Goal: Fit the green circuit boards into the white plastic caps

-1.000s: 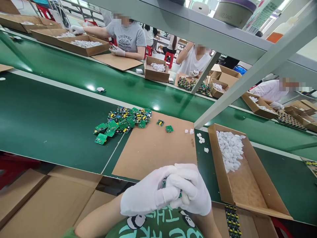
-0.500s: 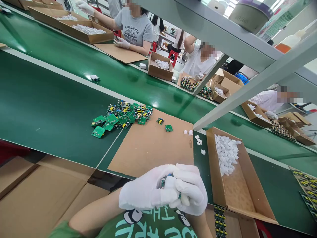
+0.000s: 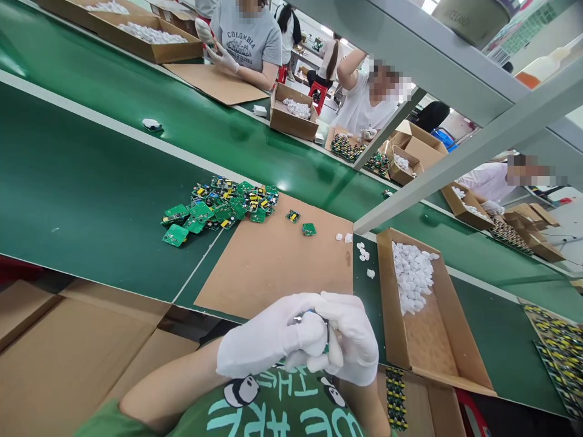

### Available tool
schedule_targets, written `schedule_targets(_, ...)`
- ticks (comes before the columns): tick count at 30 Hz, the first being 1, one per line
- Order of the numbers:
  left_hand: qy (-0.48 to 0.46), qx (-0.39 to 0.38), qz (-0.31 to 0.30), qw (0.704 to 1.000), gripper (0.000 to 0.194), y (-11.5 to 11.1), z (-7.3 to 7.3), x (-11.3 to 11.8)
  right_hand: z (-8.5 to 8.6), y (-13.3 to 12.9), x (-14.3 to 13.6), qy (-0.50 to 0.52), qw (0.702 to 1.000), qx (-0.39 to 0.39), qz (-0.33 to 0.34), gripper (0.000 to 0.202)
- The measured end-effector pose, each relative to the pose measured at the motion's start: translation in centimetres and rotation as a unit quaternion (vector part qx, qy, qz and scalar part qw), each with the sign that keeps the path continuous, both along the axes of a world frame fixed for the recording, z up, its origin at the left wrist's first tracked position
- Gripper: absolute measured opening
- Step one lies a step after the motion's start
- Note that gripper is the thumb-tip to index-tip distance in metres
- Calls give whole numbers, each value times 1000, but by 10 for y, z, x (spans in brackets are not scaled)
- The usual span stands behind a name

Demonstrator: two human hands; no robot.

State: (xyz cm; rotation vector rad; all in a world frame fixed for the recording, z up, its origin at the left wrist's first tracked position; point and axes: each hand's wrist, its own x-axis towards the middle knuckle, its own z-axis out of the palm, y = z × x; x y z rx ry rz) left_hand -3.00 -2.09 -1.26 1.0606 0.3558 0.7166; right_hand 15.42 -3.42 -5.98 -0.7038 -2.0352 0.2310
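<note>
Both of my hands wear white gloves and are close together in front of my chest. My left hand (image 3: 268, 337) and my right hand (image 3: 357, 340) grip a small circuit board (image 3: 327, 341) between them. Only bits of its green edge and blue and metal parts show; the fingers cover the rest. Beyond the hands, a brown cardboard sheet (image 3: 282, 261) lies on the green bench. Two loose boards rest on it, one parts side up (image 3: 293, 216) and one green side up (image 3: 309, 229). A heap of circuit boards (image 3: 214, 206) sits at its left corner.
Right of the sheet stands a cardboard box (image 3: 455, 340) with small white pieces (image 3: 412, 276). More white pieces (image 3: 363, 252) lie beside it. A slanting grey post (image 3: 392, 200) rises behind. Co-workers sit across the green belt (image 3: 218, 145), which carries one board (image 3: 152, 125). Rows of boards (image 3: 558, 349) lie far right.
My fingers have shifted around the circuit board, showing a little more of it. On the belt, the board has moved left. A co-worker across the belt has brought both gloved hands together.
</note>
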Motion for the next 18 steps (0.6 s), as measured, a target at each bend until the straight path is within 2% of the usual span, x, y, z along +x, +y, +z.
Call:
schedule_targets(3, -1, 9, -5, 1000, 48, 0, -1, 0, 6, 2, -6, 55, 998, 29, 12, 59)
schedule_targets(6, 0, 29, -18, 999, 44, -1, -1, 0, 22, 6, -8, -15, 999, 30, 19, 52)
schedule_targets(9, -1, 53, 0, 999, 34, -1, 2, 2, 32, 7, -4, -99, 994, 24, 27, 45)
schedule_targets(14, -5, 68, 4, 998, 22, -1, 5, 5, 22, 6, 2, -92, 995, 25, 22, 45)
schedule_targets(18, 65, 86, 39, 993, 10, -1, 1, 6, 14, 8, 4, -119, 992, 39, 30, 40)
